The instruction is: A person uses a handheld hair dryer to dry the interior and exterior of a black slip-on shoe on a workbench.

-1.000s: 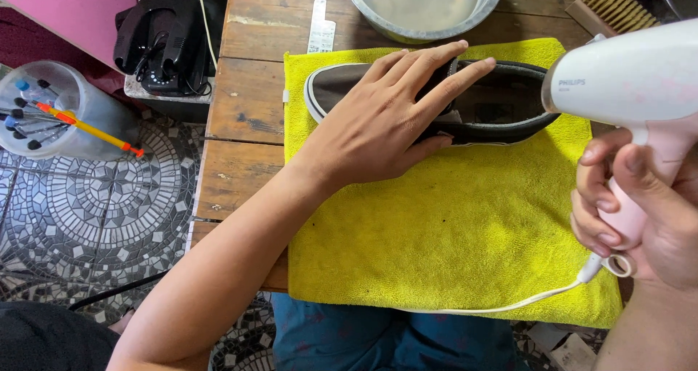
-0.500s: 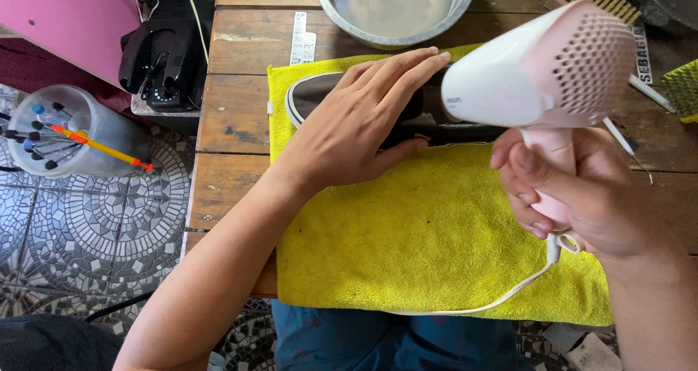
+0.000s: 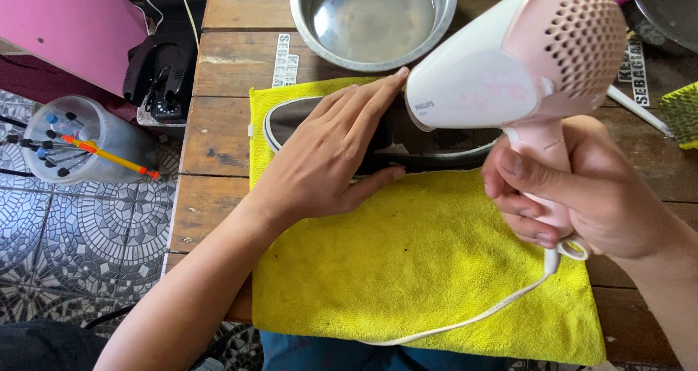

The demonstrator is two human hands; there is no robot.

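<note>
A dark slip-on shoe [image 3: 291, 116] with a pale sole edge lies on its side on a yellow towel [image 3: 429, 269] spread over the wooden table. My left hand [image 3: 334, 156] lies flat over the shoe's middle, fingers pointing toward the far right and thumb under its near edge. My right hand [image 3: 574, 193] grips the handle of a pale pink and white hair dryer [image 3: 509, 73]. Its nozzle sits just over the shoe, next to my left fingertips. The dryer's white cord [image 3: 465, 316] trails down across the towel. Much of the shoe is hidden by my hand and the dryer.
A steel bowl [image 3: 305, 22] of cloudy water stands behind the towel. A clear tub of brushes and sticks [image 3: 80, 142] and a black device [image 3: 160, 76] sit to the left above the tiled floor. A yellow-green brush [image 3: 680, 113] lies at the right edge.
My right hand has brought the hair dryer leftward and closer, from the right edge to just over the shoe. My left hand stays pressed on the shoe.
</note>
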